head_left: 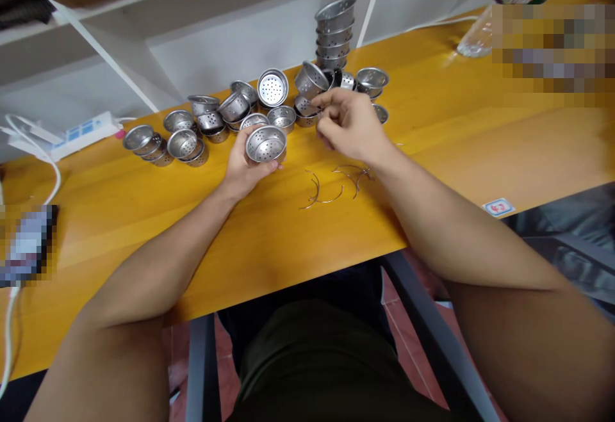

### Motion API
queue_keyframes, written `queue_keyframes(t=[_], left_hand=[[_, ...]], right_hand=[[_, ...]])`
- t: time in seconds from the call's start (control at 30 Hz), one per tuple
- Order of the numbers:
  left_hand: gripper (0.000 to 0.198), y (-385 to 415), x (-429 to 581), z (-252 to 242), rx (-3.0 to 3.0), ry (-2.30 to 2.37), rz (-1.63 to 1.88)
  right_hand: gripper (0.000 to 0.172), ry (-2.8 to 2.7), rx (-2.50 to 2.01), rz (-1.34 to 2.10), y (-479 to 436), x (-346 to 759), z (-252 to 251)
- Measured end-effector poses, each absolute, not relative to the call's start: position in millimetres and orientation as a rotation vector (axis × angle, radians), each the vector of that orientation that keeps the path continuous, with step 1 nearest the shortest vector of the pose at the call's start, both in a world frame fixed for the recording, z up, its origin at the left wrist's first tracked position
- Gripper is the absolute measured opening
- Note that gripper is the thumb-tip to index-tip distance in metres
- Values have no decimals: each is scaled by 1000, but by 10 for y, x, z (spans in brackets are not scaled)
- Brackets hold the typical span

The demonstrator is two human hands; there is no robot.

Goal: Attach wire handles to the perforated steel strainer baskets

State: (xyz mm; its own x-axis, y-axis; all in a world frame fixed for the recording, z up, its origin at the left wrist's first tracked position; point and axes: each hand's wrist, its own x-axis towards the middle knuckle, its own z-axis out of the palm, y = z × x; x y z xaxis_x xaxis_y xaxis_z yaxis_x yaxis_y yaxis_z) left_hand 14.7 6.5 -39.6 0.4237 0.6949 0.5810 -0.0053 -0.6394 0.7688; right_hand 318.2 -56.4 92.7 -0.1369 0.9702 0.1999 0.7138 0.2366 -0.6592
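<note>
Strainer cups crowd the far side of our wooden table (432,127), and we are in the middle of working through them one at a time. Our left hand (243,166) wraps around a perforated metal cup (266,144), tilted so its open mouth and holed bottom face us, resting low just above the tabletop. Our right hand (348,124) hovers beside the loose pile of cups (230,111), fingers curled and pinched narrow; whether they grip anything small we cannot tell. Behind that hand stands a nested stack of cups (334,34), upright against the white shelving. Near our right wrist lie several thin wire bails (336,185), curved, loose on the wood and apart from the cups.

We judge the step in hand to be fitting one cup with a wire, with the cup already held and ready. By that reading, the next move calls for a wire pinched finely at one end, the cup kept steady in the left palm, and the wire tip lined up with a hole near the rim. A power strip (84,132) sits well off to the left.
</note>
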Motion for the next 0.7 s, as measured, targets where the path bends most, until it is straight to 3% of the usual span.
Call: queue_keyframes(t=[0.17, 0.4, 0.7], left_hand=[[107, 53, 122, -406, 1931, 482, 1211], [108, -57, 212, -289, 1798, 448, 1172], [111, -80, 202, -272, 1635, 434, 1144]], right_hand=[[69, -1826, -1396, 671, -698, 3060, 891], [67, -1698, -851, 857, -502, 3041, 498], [78, -1737, -781, 812, -255, 3166, 264]])
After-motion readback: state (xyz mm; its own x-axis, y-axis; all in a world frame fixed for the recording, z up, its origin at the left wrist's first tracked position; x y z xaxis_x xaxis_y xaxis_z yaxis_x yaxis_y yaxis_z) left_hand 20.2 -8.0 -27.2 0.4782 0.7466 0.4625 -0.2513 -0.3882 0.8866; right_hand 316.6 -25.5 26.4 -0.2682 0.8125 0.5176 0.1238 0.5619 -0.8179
